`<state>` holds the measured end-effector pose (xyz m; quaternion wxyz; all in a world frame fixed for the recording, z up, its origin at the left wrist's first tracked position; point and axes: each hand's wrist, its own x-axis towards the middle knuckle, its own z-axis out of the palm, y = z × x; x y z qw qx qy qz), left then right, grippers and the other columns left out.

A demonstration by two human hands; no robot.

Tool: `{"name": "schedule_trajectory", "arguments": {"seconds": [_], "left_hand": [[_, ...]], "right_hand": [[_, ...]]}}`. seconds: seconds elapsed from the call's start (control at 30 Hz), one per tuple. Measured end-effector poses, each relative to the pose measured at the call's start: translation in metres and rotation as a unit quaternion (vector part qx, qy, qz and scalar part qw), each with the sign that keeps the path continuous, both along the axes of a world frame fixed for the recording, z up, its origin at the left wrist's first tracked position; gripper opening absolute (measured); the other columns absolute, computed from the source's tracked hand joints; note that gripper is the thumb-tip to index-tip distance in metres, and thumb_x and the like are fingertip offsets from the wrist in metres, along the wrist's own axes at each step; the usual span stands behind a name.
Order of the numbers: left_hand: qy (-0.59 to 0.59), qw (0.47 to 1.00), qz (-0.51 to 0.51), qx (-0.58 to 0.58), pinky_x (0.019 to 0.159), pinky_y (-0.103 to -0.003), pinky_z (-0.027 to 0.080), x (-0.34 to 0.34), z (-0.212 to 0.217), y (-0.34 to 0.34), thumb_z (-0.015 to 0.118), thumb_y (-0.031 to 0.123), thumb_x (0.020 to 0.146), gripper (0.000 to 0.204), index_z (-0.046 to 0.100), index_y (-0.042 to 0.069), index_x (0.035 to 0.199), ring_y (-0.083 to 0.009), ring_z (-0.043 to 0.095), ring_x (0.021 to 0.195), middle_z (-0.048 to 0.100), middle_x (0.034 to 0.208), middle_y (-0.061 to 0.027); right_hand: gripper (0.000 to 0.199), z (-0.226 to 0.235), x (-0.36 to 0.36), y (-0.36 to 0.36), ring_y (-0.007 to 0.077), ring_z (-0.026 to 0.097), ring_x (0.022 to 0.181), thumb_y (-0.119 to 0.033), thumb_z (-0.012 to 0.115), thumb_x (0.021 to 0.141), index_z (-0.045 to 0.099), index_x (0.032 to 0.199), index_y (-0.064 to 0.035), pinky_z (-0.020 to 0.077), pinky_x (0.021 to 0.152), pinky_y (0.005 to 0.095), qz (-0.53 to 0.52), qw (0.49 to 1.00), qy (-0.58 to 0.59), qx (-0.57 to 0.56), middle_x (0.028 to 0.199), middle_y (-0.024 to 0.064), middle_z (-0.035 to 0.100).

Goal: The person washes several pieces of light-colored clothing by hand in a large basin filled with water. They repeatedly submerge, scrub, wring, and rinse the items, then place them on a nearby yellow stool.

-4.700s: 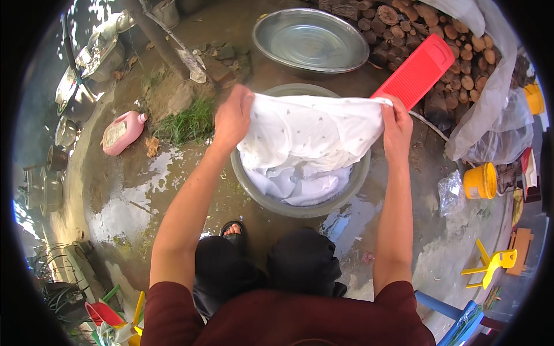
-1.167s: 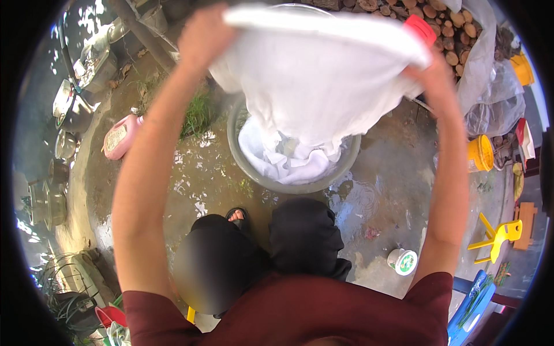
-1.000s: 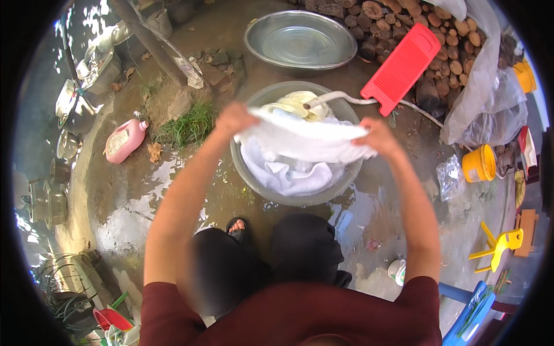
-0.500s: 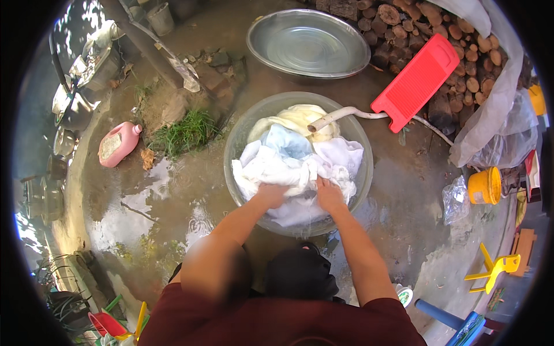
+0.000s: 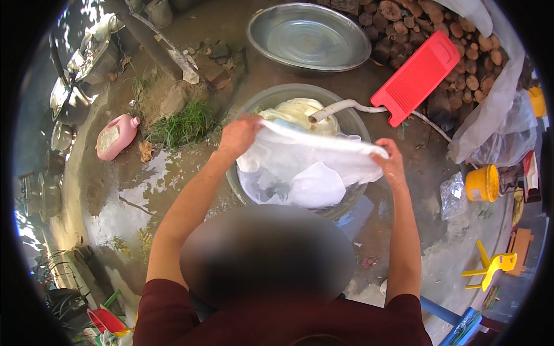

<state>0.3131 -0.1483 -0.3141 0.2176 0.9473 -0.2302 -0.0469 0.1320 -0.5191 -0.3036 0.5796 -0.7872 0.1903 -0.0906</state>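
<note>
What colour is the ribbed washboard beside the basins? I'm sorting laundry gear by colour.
Bright red. The washboard shows clearly in the head view, leaning by the stacked firewood.

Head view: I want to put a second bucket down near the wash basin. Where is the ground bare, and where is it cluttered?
Bare wet ground lies left of the wash basin, below the pink bottle and grass tuft. A smaller bare patch sits right of it, toward the yellow bucket. Behind it is crowded: metal bowl, red washboard, stacked logs.

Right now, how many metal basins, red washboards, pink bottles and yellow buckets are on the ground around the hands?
Round grey metal basins: 2
Red plastic ribbed washboard: 1
Pink plastic detergent bottle: 1
Yellow plastic bucket: 1
Total: 5
</note>
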Motion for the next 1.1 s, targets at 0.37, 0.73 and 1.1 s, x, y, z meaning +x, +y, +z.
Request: {"name": "schedule_trajectory", "arguments": {"seconds": [0.37, 0.73, 1.1], "left_hand": [[0.083, 0.957, -0.203, 0.191, 0.088, -0.047, 0.045, -0.082, -0.082, -0.029, 0.067, 0.025, 0.075, 0.043, 0.057, 0.009, 0.115, -0.0292, 0.054, 0.112, 0.060, 0.113, -0.0115], [0.134, 0.971, -0.065, 0.190, 0.082, -0.042, 0.052, -0.030, -0.059, 0.005, 0.056, 0.040, 0.086, 0.029, 0.066, 0.024, 0.109, -0.0266, 0.066, 0.094, 0.069, 0.100, -0.0092], [-0.115, 0.968, -0.204, 0.088, 0.066, -0.045, 0.047, -0.049, -0.072, -0.017, 0.053, 0.018, 0.087, 0.016, 0.062, 0.014, 0.101, -0.0293, 0.061, 0.063, 0.059, 0.062, -0.0128]], "right_hand": [[0.023, -0.131, -0.018, 0.098, 0.0345, 0.057, 0.096, -0.022, 0.061, 0.083, 0.064, 0.100, -0.0071, 0.0477, 0.085, 0.0432, 0.145, 0.921, 0.078, -0.352, 0.104, 0.0143, 0.059], [0.020, -0.113, -0.001, 0.047, 0.0319, 0.063, 0.091, -0.017, 0.070, 0.075, 0.072, 0.094, -0.0122, 0.0500, 0.082, 0.0360, 0.133, 0.957, 0.174, -0.191, 0.098, 0.0131, 0.067], [0.023, -0.093, -0.002, 0.063, 0.0342, 0.062, 0.088, -0.021, 0.052, 0.091, 0.063, 0.109, -0.0116, 0.0492, 0.077, 0.0430, 0.095, 0.952, 0.087, -0.278, 0.096, 0.0164, 0.064]]}}
